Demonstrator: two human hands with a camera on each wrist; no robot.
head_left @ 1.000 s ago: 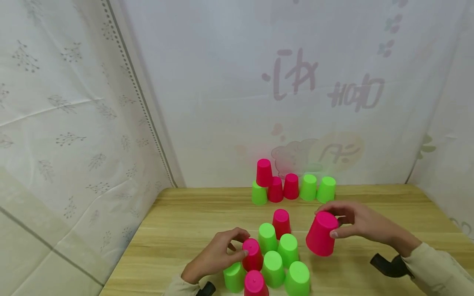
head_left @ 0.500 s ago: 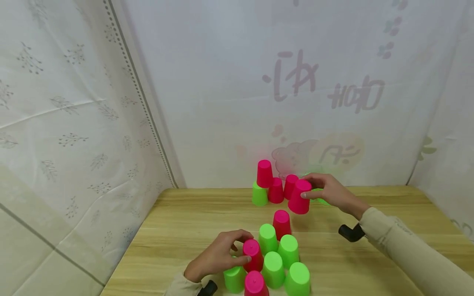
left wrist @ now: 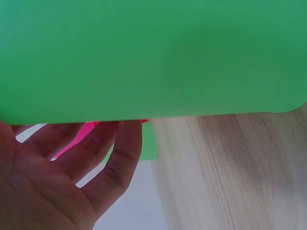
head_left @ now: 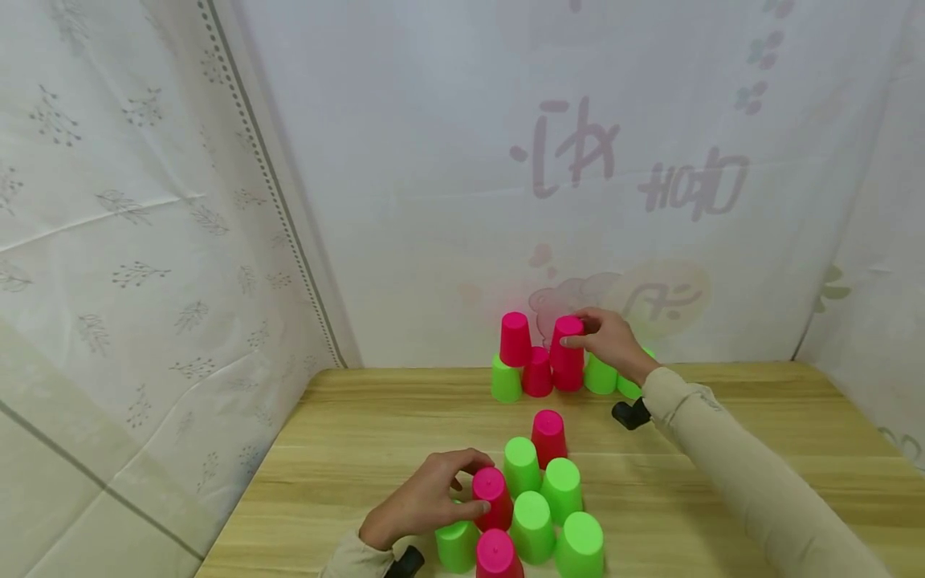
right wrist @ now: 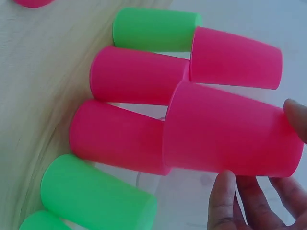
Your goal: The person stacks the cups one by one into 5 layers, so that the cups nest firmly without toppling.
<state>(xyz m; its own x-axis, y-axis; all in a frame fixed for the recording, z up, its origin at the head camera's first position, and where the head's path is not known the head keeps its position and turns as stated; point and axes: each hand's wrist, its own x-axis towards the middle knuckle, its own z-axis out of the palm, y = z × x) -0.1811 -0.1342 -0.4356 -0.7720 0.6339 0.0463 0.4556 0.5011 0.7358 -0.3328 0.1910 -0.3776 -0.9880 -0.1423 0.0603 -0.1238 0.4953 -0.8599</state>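
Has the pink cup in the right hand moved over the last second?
Yes. The right hand carried the pink cup away from the near cluster to the far row by the wall.

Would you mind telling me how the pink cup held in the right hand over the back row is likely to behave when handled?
The pink cup looks like thin smooth plastic, so probably light and somewhat slippery. The right hand holds it by its fingers alone, suggesting little weight. It stands inverted on a second tier, so a nudge might well tip it.

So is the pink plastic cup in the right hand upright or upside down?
Upside down: the pink plastic cup shows its closed base on top, held in the right hand.
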